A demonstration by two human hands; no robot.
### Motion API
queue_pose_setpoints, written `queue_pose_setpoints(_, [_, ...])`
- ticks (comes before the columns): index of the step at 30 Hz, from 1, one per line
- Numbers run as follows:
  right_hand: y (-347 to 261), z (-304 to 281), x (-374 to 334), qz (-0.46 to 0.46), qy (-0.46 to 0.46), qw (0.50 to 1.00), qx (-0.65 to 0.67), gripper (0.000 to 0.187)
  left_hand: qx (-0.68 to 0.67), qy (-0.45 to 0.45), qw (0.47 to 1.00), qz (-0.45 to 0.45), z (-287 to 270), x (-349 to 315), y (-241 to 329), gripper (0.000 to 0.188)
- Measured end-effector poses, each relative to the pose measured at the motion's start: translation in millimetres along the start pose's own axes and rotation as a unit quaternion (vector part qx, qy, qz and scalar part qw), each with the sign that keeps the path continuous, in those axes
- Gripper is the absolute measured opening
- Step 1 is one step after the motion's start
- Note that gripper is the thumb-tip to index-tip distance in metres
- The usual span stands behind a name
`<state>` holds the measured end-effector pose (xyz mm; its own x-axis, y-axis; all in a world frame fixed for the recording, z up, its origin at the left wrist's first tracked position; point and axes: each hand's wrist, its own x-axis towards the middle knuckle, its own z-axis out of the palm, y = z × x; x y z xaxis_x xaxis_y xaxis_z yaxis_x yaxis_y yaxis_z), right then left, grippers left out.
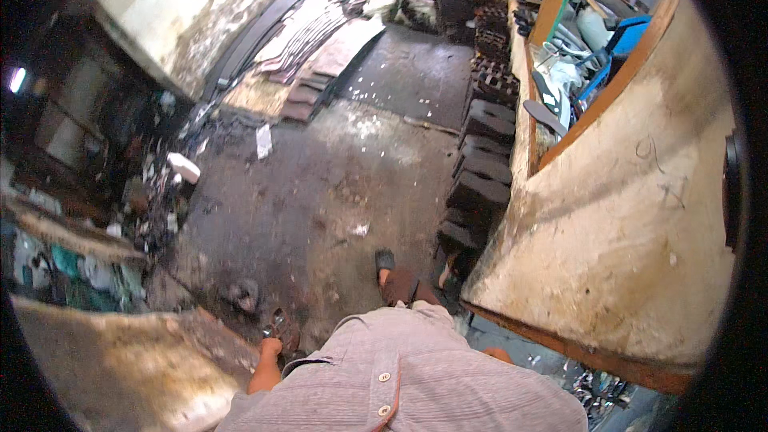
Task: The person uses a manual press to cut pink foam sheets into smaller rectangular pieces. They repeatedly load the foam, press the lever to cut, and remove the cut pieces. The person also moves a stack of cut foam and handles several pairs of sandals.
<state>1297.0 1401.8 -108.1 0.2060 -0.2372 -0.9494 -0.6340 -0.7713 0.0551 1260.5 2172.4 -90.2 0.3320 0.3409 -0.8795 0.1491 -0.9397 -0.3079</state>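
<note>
My left hand point(272, 346) hangs low beside my shirt, its fingers curled at a small dark brown object point(282, 325) with shiny glints. Blur and small size keep me from telling what kind of thing it is. Of my right arm point(498, 354) only a bit of skin shows past the shirt's right side; the hand itself is out of sight. Below me, one foot in a dark shoe point(386, 261) is set forward on the stained floor point(320, 200).
Stacked dark, sole-shaped pieces point(482, 156) line the right side, against a stained wall point(608, 248) with a wood-framed opening. Layered sheets point(316, 44) lie ahead. Scraps and a white block point(184, 167) litter the left. A worn pale surface point(120, 360) stands at lower left.
</note>
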Motion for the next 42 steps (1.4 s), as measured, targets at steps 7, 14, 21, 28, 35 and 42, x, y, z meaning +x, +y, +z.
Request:
queue_pose_setpoints(7, [-195.1, -97.8, 60.5, -0.001, 0.000, 0.999, 0.033, 0.038, -0.371, 0.106, 0.902, -0.196, -271.3, 140.9, -11.2, 0.041])
queue_pose_setpoints(14, [-384.2, -330.9, 68.4, -0.042, 0.111, 0.985, -0.122, 0.037, -0.187, 0.059, 0.980, -0.036, -493.3, 233.0, 27.2, 0.047])
queue_pose_setpoints(21, [-525.7, -493.4, 105.0, -0.015, 0.240, 0.971, -0.005, 0.045, -0.243, 0.063, 0.967, -0.053, -723.3, 358.1, 61.3, 0.050])
queue_pose_setpoints(28, [-651.7, -505.9, 130.2, 0.065, 0.057, 0.974, 0.207, 0.040, -0.107, 0.090, 0.989, 0.053, -1022.3, 429.3, 88.4, 0.042])
queue_pose_setpoints(35, [-744.0, -639.0, 162.0, 0.042, 0.034, 0.974, 0.219, 0.037, -0.159, 0.240, 0.957, 0.042, -1295.6, 510.7, 178.8, 0.034])
queue_pose_setpoints(42, [-829.6, -878.2, 214.4, -0.023, 0.018, 0.997, 0.066, 0.036, -0.234, 0.264, 0.933, 0.064, -1526.2, 498.0, 324.0, 0.038])
